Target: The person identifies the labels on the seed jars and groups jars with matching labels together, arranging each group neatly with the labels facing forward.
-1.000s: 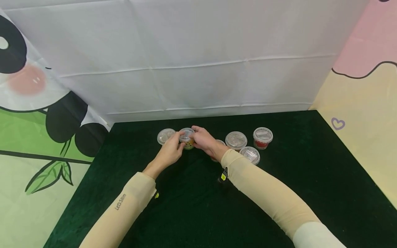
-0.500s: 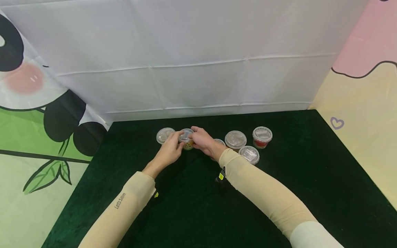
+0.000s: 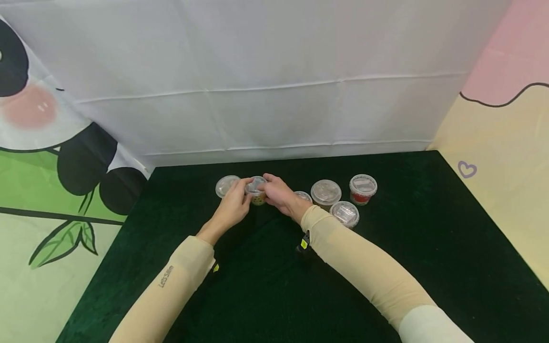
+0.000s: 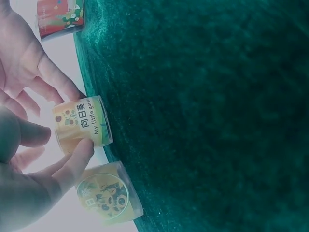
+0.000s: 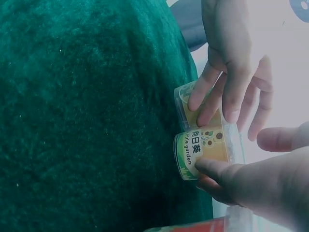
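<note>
A small clear-lidded plastic cup stands between both hands at the back of the table. Its yellow-and-green label, reading "My little garden", faces the wrist cameras on the cup. From the left, my left hand holds it, one fingertip on the label in the left wrist view. My right hand grips its right side, a digit pressed on the label in the right wrist view. Close on the left is a second lidded cup, with sunflower pictures on the cup in the left wrist view.
Right of the hands are a partly hidden lidded cup, two more lidded cups and a cup with red on it. Dark green cloth covers the table. A white sheet hangs behind.
Both hands and the cup between them have shifted very slightly left, closer to the neighbouring cup. The head view has moved a little; the other cups look unmoved.
</note>
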The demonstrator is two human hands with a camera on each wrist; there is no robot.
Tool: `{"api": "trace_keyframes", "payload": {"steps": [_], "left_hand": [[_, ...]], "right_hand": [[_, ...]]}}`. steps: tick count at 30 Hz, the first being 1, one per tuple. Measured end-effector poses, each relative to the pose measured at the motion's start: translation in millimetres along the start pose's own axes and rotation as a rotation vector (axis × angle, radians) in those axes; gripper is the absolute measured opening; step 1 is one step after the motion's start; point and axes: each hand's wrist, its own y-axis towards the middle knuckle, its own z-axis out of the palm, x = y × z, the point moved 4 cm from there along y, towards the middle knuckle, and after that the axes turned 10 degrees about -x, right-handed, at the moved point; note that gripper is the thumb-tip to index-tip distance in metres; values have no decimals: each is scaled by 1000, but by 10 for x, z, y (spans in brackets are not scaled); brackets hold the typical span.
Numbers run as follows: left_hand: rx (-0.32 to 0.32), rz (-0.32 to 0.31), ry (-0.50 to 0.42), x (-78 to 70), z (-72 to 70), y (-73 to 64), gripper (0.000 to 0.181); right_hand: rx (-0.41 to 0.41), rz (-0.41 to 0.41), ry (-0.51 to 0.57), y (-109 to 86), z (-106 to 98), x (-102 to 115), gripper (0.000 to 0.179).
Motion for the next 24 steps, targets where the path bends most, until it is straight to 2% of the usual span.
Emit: {"api": "trace_keyframes", "payload": {"steps": [11, 18, 24], "left_hand": [[-30, 33, 7, -39, -9, 5, 45], [-15, 29, -1, -33, -5, -35, 47], [-6, 7, 4, -32, -22, -50, 47]], "right_hand": [[2, -15, 36, -10, -20, 21, 66], [1, 0, 75, -14, -30, -10, 66], [-5, -19, 68, -65, -98, 44, 65]]}}
